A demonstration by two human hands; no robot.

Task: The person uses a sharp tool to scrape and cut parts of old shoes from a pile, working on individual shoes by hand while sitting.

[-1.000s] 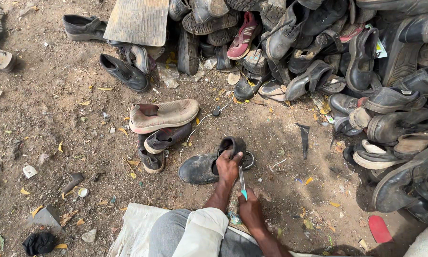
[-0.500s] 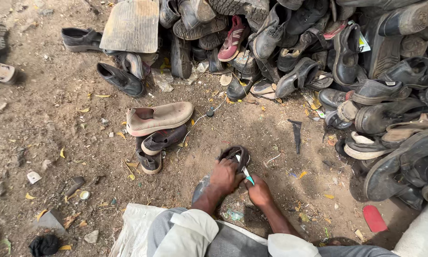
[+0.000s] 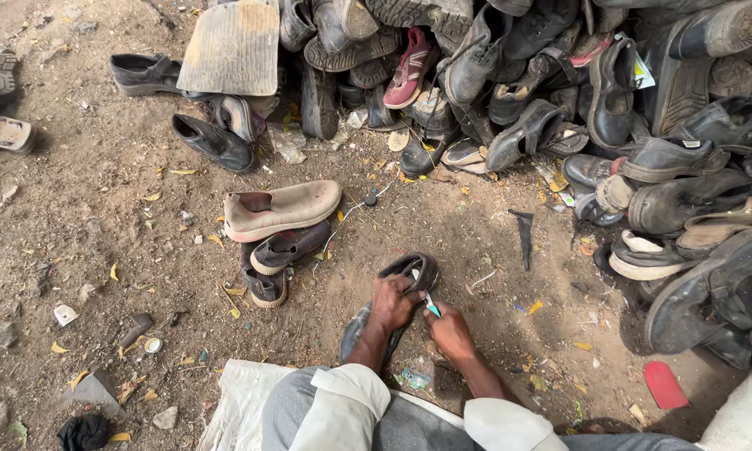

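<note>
I am pressing my left hand (image 3: 395, 302) down on the dark shoe (image 3: 405, 280) on the dirt while my right hand (image 3: 449, 331) is pinching a small tool (image 3: 430, 306) that might be slipping into my fingers.

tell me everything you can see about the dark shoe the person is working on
The dark shoe is black, worn and dusty, of a leather-like material. It lies on the dirt ground in front of the person, its opening at the far end, its near end hidden behind the arm. The left hand clasps its middle from above; the right hand holds a small teal-handled tool against its side.
</note>
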